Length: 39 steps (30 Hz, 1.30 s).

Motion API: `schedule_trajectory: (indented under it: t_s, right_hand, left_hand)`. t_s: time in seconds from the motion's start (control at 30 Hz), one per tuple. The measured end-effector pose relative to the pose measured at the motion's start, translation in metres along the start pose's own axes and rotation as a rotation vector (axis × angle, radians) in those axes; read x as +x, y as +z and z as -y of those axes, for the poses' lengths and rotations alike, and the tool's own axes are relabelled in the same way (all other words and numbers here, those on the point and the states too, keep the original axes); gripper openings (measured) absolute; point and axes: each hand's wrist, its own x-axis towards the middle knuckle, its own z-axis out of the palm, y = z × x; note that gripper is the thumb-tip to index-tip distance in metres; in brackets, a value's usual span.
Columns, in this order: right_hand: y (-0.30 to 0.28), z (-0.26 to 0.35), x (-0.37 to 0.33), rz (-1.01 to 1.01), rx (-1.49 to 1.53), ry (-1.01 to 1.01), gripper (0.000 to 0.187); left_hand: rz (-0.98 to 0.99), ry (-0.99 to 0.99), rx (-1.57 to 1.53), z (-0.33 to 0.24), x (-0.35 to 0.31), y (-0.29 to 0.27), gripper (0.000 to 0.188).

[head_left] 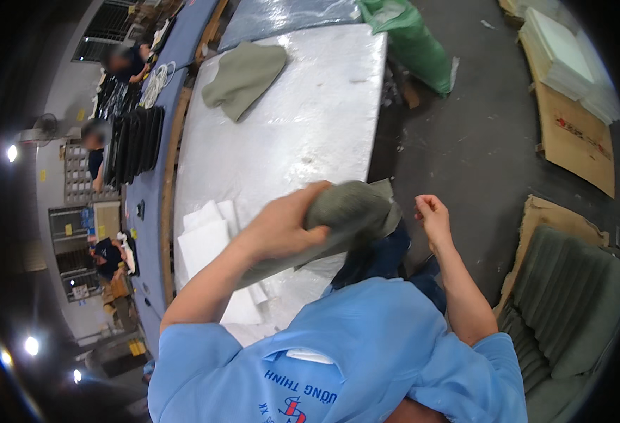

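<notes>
My left hand (pixel 285 222) grips a rounded olive-green fabric piece (pixel 348 208), stuffed-looking like a cushion, over the near right part of the table. Its thumb and fingers curve round the near left side, and a loose flap of cloth stands out at the piece's right end. Apart from it on the right, above the floor, my right hand (pixel 433 217) is closed with fingertips pinched together. Whether they hold anything is too small to make out. A flat olive-green cloth piece (pixel 246 77) lies at the table's far left.
White folded sheets (pixel 204 240) lie beside my left forearm on the plastic-wrapped table (pixel 281 134). A green sack (pixel 419 49) stands at the far right corner. Stacked grey-green cushions (pixel 571 296) are at right, with cardboard (pixel 571 141) beyond. Several people work along a blue table (pixel 158 218) at left.
</notes>
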Motion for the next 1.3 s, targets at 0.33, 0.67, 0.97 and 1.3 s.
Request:
schedule_trajectory:
  t_s: [0.33,0.67,0.97,1.3]
  right_hand:
    - [0.039,0.015,-0.05,0.021,0.044,-0.505,0.026]
    - [0.113,0.094,-0.082,0.191,-0.167,-1.176,0.043]
    - [0.097,0.058,-0.016,0.328,0.127,-0.496,0.054]
    - [0.081,0.1,-0.121,0.536,-0.343,-1.024,0.049]
  left_hand:
    - [-0.496,-0.014,0.281,0.049,-0.042,0.019,0.074]
    - [-0.703,-0.001,0.369,0.063,-0.097,0.091,0.073]
    - [-0.76,0.047,0.308,0.098,-0.118,0.08,0.054]
    - [-1.288,-0.208,0.049,0.152,-0.191,0.192,0.03]
